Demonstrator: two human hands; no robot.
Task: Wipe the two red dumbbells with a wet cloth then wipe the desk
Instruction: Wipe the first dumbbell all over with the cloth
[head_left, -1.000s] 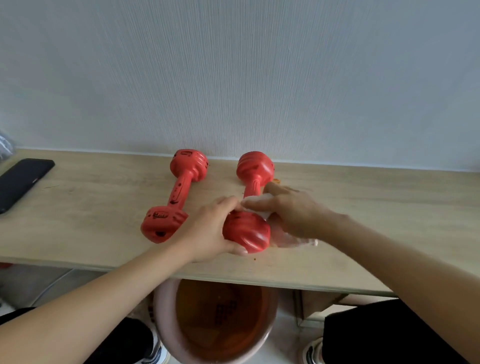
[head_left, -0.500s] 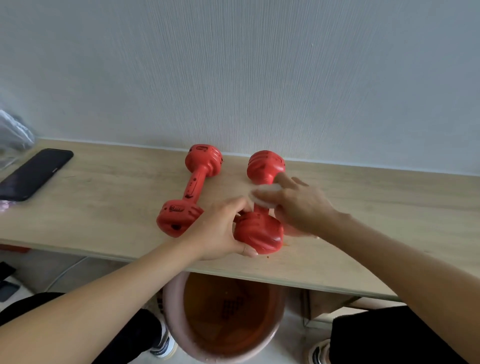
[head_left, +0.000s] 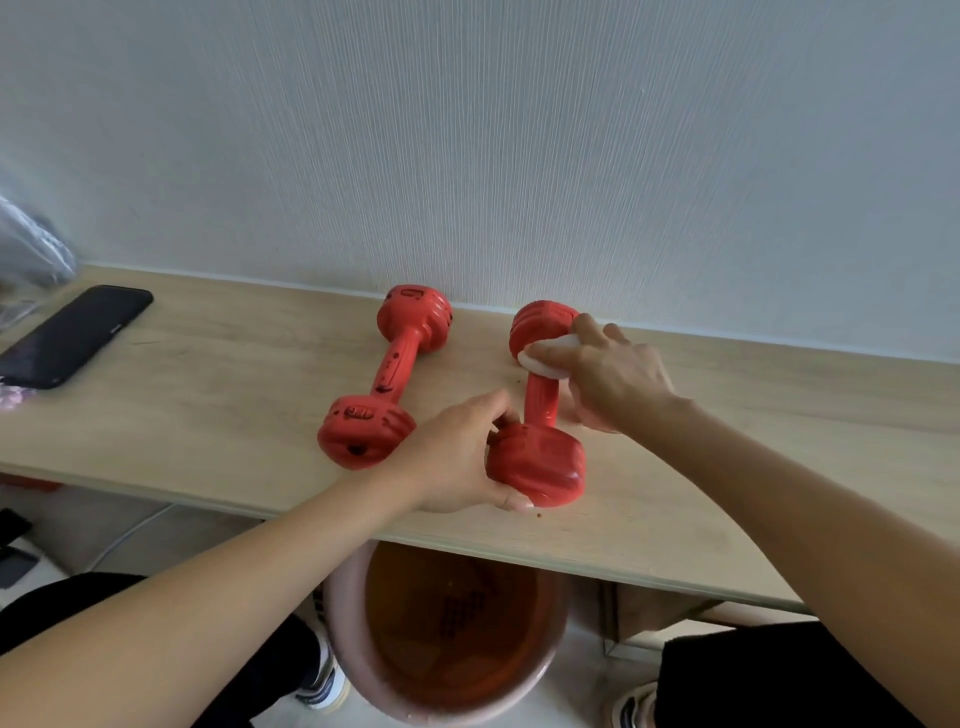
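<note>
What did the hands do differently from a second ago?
The right hand slid the white cloth along the right dumbbell, from near the front head up the handle to the far head by the wall. The left hand kept gripping that dumbbell's near head. The left dumbbell and the black phone stayed put on the desk.

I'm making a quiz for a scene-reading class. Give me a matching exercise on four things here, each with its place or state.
Things:
1. white cloth
2. left dumbbell
3. black phone
4. pink basin

Places:
A. under the desk edge
B. far left of the desk
C. untouched on the desk
D. pressed to the right dumbbell by the right hand

Pairs: 1-D, 2-C, 3-B, 4-A
</note>
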